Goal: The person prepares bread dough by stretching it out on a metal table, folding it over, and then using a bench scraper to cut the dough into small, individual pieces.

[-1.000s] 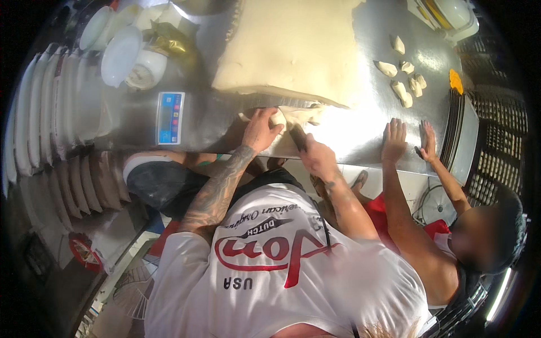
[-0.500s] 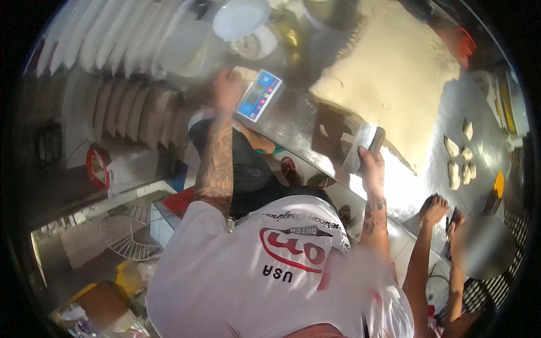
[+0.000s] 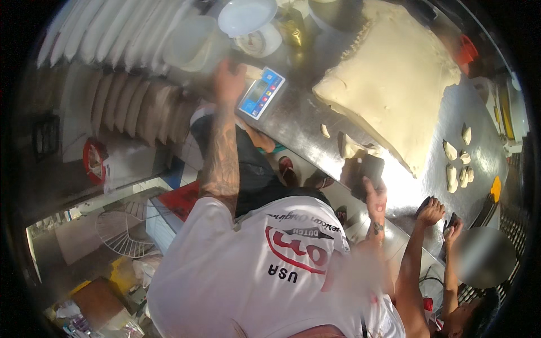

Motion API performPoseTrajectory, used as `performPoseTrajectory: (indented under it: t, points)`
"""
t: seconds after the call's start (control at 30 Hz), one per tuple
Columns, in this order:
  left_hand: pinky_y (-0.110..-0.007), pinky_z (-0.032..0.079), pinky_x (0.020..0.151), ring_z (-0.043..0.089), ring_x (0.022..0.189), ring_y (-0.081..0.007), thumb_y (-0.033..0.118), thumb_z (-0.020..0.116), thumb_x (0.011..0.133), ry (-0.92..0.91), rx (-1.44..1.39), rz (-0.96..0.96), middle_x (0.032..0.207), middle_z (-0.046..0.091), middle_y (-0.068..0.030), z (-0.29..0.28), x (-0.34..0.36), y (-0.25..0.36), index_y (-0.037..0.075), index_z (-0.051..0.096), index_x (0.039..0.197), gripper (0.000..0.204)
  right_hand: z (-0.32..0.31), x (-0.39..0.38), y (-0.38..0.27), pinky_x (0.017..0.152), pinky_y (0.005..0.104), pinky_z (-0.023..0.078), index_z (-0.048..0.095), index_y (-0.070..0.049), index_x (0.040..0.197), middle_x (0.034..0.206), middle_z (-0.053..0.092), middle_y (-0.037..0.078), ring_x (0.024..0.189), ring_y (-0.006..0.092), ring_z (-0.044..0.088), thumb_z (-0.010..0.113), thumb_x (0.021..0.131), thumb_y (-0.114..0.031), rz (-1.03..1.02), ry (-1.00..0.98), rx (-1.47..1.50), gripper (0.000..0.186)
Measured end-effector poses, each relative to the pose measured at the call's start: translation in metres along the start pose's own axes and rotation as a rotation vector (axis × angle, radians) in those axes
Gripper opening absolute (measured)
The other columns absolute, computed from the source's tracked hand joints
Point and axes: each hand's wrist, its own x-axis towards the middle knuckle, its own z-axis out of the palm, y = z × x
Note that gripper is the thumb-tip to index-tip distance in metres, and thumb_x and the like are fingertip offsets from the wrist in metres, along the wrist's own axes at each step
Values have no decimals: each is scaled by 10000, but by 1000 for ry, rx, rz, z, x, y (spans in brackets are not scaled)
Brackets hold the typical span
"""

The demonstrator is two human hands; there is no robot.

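My left hand (image 3: 228, 81), blurred, has its fingers curled over a pale piece at the upper-left corner of the digital scale (image 3: 262, 93); what it grips is unclear. A dough scraper (image 3: 363, 169) is gripped in my right hand (image 3: 372, 191), near the table's front edge. Just beyond it lie cut dough scraps (image 3: 352, 145) and a small separate piece (image 3: 325, 130). A large sheet of dough (image 3: 389, 79) covers much of the steel table (image 3: 293, 129), with several small dough pieces (image 3: 451, 174) to its right.
A white dish (image 3: 247, 17), dial scale (image 3: 256, 42) and translucent tub (image 3: 191, 42) stand at the back. Stacked pale sacks (image 3: 112, 31) fill the upper left. At the lower right, a co-worker's hands (image 3: 433, 212) are at the table's edge, beside dark stacked trays (image 3: 487, 211).
My left hand has moved from the dough scraps leftward to the scale. My right hand has drawn the scraper away from the scraps. The whole view has turned, shifting the table rightward.
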Motion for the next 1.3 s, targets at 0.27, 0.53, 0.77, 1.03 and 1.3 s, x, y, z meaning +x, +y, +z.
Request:
performPoseTrajectory:
  t: [0.27,0.53,0.77,1.03,1.3]
  points:
    - [-371,544,895,694,1025,-245,230,782,876,-456,-80,-94,1101,730,-169,0,-26,53,-4,630,1249,466,16,-11,16,906,349,511,624,39,1294,1091,718,101,983,203,643,743,942,-247,75,-106,-196,469]
    - [-500,532,857,670,1004,-430,371,767,886,-830,50,66,1056,679,-266,80,-211,53,28,594,1124,452,50,8,0,770,532,511,581,9,1076,942,671,273,919,489,647,720,892,-216,-324,-151,-640,322]
    - [-549,515,858,646,1033,-467,391,706,932,-789,75,112,1050,660,-263,79,-223,40,59,532,1154,436,130,39,-31,764,535,560,514,-26,1142,1037,702,251,903,458,699,579,957,-201,-371,-146,-844,263]
    - [-504,518,856,657,984,-430,287,748,887,-814,54,-22,1038,666,-225,75,-194,49,37,603,1059,336,139,60,-41,812,547,563,515,-62,1219,1139,708,239,963,460,705,502,985,-179,-153,-262,-1024,262]
    - [-437,538,922,695,1040,-359,293,720,912,-190,77,31,1125,711,-212,-8,-8,-27,7,654,1203,414,25,10,23,826,437,548,583,0,1295,1017,714,255,924,414,704,712,943,-189,-175,-239,-469,420]
